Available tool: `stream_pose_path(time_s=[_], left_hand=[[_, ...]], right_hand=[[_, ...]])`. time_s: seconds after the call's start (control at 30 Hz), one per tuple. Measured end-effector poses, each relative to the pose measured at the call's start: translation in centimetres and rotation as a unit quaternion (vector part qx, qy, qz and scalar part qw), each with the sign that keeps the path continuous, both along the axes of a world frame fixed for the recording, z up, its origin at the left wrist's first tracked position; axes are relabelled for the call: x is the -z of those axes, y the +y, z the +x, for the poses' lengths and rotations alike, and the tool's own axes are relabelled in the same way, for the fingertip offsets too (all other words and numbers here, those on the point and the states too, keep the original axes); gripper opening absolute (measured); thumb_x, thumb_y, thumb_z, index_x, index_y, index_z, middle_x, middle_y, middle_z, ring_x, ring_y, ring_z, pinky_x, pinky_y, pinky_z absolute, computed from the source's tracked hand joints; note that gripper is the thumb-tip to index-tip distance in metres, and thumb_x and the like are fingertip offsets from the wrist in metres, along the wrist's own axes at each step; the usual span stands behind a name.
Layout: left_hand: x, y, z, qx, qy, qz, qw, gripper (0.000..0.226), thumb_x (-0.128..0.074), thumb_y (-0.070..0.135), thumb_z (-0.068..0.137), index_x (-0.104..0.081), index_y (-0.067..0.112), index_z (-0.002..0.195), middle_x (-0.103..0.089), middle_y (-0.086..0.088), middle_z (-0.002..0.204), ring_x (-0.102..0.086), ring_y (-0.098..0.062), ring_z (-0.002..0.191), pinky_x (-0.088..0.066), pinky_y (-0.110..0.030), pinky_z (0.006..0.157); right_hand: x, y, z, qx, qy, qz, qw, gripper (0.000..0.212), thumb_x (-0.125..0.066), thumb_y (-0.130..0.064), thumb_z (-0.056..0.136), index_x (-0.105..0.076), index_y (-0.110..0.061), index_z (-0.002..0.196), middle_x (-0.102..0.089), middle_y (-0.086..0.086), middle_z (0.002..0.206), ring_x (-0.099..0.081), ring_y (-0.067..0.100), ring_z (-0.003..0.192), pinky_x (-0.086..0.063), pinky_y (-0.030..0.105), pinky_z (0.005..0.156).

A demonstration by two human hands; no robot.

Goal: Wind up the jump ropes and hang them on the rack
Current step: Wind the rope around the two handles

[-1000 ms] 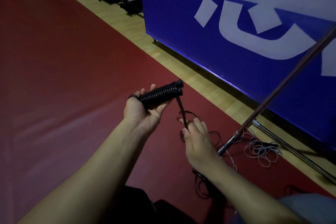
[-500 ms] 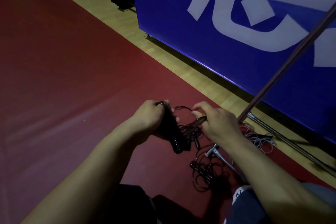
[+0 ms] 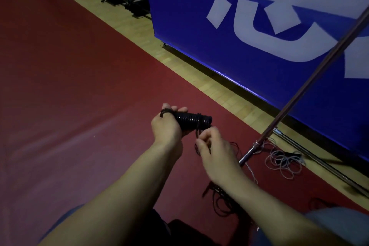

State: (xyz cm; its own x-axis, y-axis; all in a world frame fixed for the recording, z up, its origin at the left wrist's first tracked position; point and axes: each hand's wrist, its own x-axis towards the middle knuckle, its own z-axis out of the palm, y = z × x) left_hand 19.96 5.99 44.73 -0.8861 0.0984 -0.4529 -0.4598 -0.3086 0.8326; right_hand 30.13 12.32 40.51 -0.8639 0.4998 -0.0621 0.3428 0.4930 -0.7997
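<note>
My left hand point(image 3: 166, 129) is curled round the black handles point(image 3: 192, 120) of one jump rope, held level above the red floor point(image 3: 69, 86), with a loop of cord over my forefinger; a few turns of cord already sit round the far end of the handles, so I judge I am in the middle of the winding step, nowhere near hanging yet; my right hand point(image 3: 212, 151) sits just beside and below the handles, its fingers curled and pinching the black cord point(image 3: 197, 136) that drops from them; the loose rest of that rope lies in a dark tangle point(image 3: 223, 201) on the floor under my right forearm; the next move, as I see it, calls for keeping the cord taut and carrying it round the handles again without snagging the tangle; further right a pale rope point(image 3: 283, 163) lies in loose coils, unwound, by the foot of the slanting metal rack pole point(image 3: 311, 84); the blue board point(image 3: 259, 56) behind carries large white strokes, too cropped for me to read.
</note>
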Motion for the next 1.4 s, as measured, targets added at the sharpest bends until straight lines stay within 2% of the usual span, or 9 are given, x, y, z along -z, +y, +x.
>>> stream_pose_path(time_s=[0.1, 0.23, 0.4, 0.6, 0.77, 0.97, 1.13, 1.27, 1.4], left_hand=[[-0.7, 0.0, 0.3, 0.015, -0.010, 0.037, 0.999, 0.027, -0.041, 0.032, 0.106, -0.053, 0.013, 0.090, -0.073, -0.006, 0.080, -0.068, -0.022, 0.071, -0.059, -0.038, 0.055], [-0.8, -0.4, 0.7, -0.004, -0.055, 0.059, 0.997, 0.024, -0.042, 0.026, 0.106, -0.053, 0.014, 0.090, -0.072, -0.009, 0.081, -0.068, -0.020, 0.061, -0.052, -0.030, 0.045], [-1.6, -0.6, -0.2, -0.094, -0.068, 0.121, 0.986, 0.021, -0.039, 0.015, 0.107, -0.048, 0.014, 0.088, -0.065, 0.002, 0.050, -0.064, -0.007, 0.041, -0.055, -0.060, 0.084], [-2.1, -0.3, -0.7, -0.101, -0.065, 0.137, 0.983, 0.025, -0.035, 0.013, 0.107, -0.047, 0.016, 0.086, -0.059, 0.010, 0.040, -0.065, -0.008, 0.048, -0.055, -0.061, 0.083], [-1.8, 0.1, 0.8, -0.046, -0.090, 0.167, 0.981, 0.021, -0.037, 0.014, 0.107, -0.049, 0.015, 0.090, -0.065, 0.004, 0.049, -0.067, -0.014, 0.060, -0.056, -0.055, 0.068], [-1.5, -0.6, 0.7, 0.034, -0.165, 0.239, 0.956, 0.012, -0.038, 0.016, 0.105, -0.050, 0.014, 0.108, -0.070, -0.017, 0.099, -0.069, -0.032, 0.091, -0.058, -0.059, 0.058], [-1.2, -1.3, -2.0, -0.026, -0.152, 0.281, 0.947, 0.037, -0.041, 0.020, 0.104, -0.043, 0.019, 0.141, -0.063, -0.012, 0.131, -0.068, -0.031, 0.109, -0.056, -0.059, 0.055], [-2.5, -1.8, -1.4, 0.030, -0.168, 0.299, 0.939, 0.017, -0.042, 0.024, 0.105, -0.054, 0.015, 0.114, -0.072, -0.018, 0.107, -0.074, -0.031, 0.085, -0.058, -0.061, 0.067], [-3.4, -2.0, 2.2, 0.213, -0.161, 0.207, 0.941, 0.022, -0.044, 0.030, 0.104, -0.052, 0.014, 0.117, -0.071, -0.023, 0.110, -0.073, -0.033, 0.069, -0.059, -0.043, 0.049]], right_hand=[[-0.4, -0.7, 0.0, 0.058, -0.106, -0.384, 0.915, 0.035, -0.041, -0.054, 0.098, -0.044, -0.019, 0.099, -0.046, 0.001, 0.062, -0.038, 0.013, 0.040, -0.030, 0.023, 0.040], [-1.0, -0.5, 0.3, 0.027, -0.148, -0.497, 0.854, 0.050, -0.043, -0.060, 0.095, -0.059, -0.013, 0.096, -0.040, -0.002, 0.051, -0.025, 0.011, 0.041, -0.022, 0.022, 0.040], [-1.6, -0.1, 0.1, 0.101, -0.013, -0.247, 0.964, 0.043, -0.049, -0.050, 0.097, -0.074, -0.016, 0.099, -0.064, -0.008, 0.076, -0.064, 0.016, 0.075, -0.055, 0.037, 0.067], [-2.1, 0.6, 1.4, 0.000, -0.008, 0.101, 0.995, 0.034, -0.036, -0.034, 0.104, -0.068, -0.022, 0.100, -0.050, -0.004, 0.087, -0.049, 0.020, 0.090, -0.033, 0.030, 0.070], [-1.2, 0.3, 0.8, 0.011, -0.085, -0.215, 0.973, 0.028, -0.054, -0.034, 0.098, -0.067, -0.013, 0.086, -0.050, 0.004, 0.075, -0.055, 0.021, 0.059, -0.053, 0.033, 0.051], [-0.9, -0.6, -0.1, 0.071, -0.158, -0.472, 0.864, 0.040, -0.040, -0.048, 0.100, -0.052, -0.017, 0.078, -0.042, -0.001, 0.054, -0.031, 0.010, 0.037, -0.026, 0.018, 0.039], [0.4, -2.2, 0.6, 0.039, -0.040, -0.164, 0.985, 0.045, -0.044, -0.048, 0.098, -0.073, -0.020, 0.079, -0.055, -0.006, 0.058, -0.053, 0.012, 0.058, -0.041, 0.027, 0.056], [0.5, -2.9, 1.3, -0.088, -0.068, -0.113, 0.987, 0.024, -0.038, -0.018, 0.101, -0.052, -0.032, 0.115, -0.052, -0.010, 0.109, -0.049, -0.003, 0.092, -0.033, 0.004, 0.065], [2.7, -1.2, 0.2, -0.139, -0.091, 0.015, 0.986, 0.021, -0.043, -0.008, 0.099, -0.054, -0.025, 0.095, -0.056, 0.008, 0.104, -0.058, 0.026, 0.103, -0.045, 0.026, 0.084]])
